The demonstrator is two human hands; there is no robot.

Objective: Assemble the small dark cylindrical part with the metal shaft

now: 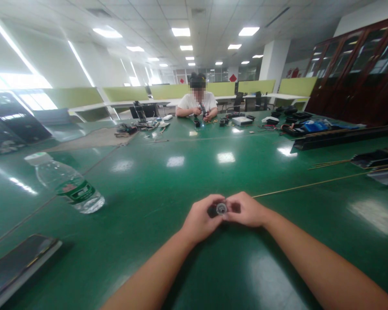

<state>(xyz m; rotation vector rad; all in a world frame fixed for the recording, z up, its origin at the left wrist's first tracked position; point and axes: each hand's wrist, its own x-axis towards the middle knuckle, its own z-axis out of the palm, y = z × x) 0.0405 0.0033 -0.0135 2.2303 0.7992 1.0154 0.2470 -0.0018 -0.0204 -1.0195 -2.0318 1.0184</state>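
Observation:
Both my hands meet over the green tabletop (168,189), around a small round grey part (221,209) with a dark ringed centre. My left hand (201,217) curls about it from the left, thumb and fingers against its side. From the other side my right hand (247,209) pinches at the same part with thumb and fingertips. Its exact kind is too small to tell. A thin brass-coloured rod (297,186) lies on the table and runs away to the right, from behind my right hand.
A water bottle (76,187) is at the left, a dark phone-like slab (19,267) nearer me. Black channel-shaped pieces (336,137) lie along the right. Across the table a person in a white shirt (184,103) works with a handheld tool, among scattered parts and tools.

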